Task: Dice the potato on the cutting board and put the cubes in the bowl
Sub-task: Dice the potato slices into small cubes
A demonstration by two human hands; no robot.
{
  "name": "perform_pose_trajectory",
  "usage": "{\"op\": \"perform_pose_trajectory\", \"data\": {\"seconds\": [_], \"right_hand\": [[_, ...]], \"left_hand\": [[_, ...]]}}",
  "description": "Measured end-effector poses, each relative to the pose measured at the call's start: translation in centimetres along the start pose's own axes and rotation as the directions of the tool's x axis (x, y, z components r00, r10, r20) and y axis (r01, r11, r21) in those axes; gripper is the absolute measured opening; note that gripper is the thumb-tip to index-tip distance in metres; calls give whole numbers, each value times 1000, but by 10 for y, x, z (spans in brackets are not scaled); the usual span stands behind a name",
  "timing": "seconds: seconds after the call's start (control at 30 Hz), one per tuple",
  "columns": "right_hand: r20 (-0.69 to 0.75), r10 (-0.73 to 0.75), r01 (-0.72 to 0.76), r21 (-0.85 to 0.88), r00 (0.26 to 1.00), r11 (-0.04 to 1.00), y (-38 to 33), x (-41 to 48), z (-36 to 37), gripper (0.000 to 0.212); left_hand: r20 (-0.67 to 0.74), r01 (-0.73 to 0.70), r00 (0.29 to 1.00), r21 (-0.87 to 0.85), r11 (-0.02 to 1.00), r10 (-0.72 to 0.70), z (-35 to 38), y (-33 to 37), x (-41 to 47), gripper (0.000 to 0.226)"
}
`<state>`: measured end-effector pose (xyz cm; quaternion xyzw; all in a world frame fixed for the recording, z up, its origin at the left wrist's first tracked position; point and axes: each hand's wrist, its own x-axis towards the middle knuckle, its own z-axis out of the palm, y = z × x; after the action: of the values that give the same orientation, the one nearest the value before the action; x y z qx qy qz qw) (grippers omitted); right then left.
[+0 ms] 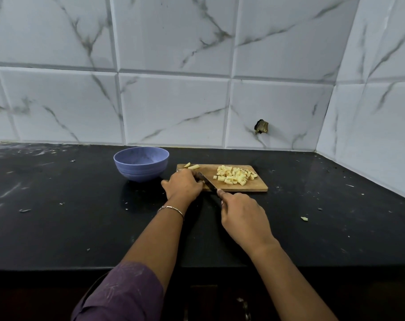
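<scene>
At centre frame, right hand (241,216) is gripping a dark-bladed knife (207,183), dicing on the rectangular wooden cutting board (254,187); left hand (183,184) is hiding its grip; pale yellow potato cubes (236,177), heaped mid-board, are probably awaiting scooping into the round blue bowl (141,163) leftward.

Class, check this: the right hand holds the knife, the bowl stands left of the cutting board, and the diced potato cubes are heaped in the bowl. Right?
No. The head view shows the potato cubes heaped on the cutting board, not in the blue bowl. The rest holds.
</scene>
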<state>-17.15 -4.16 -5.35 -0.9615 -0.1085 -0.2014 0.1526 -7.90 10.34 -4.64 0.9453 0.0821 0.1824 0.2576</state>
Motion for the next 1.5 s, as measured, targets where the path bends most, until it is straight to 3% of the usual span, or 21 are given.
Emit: {"op": "perform_pose_trajectory", "data": {"seconds": [0.33,0.7,0.9,1.13,1.5], "right_hand": [[-10,-39,38,-126,999,991,-3,0,3,47],[-56,136,-140,-75,989,987,1,1,-1,50],[-42,35,-34,36,998,999,-2,-3,-5,46],[-28,4,-4,10,1000,1000,-1,-5,-2,46],[-49,140,-145,-124,989,982,4,2,0,52]], "left_hand": [[-14,3,1000,13,1000,-2,3,-1,2,20],[-4,-10,1000,-1,1000,10,5,-1,5,19],[-66,45,997,-46,998,-47,0,-3,5,30],[-106,49,993,-96,994,-59,2,-5,5,34],[-75,46,996,-62,997,-50,6,-7,7,33]]}}
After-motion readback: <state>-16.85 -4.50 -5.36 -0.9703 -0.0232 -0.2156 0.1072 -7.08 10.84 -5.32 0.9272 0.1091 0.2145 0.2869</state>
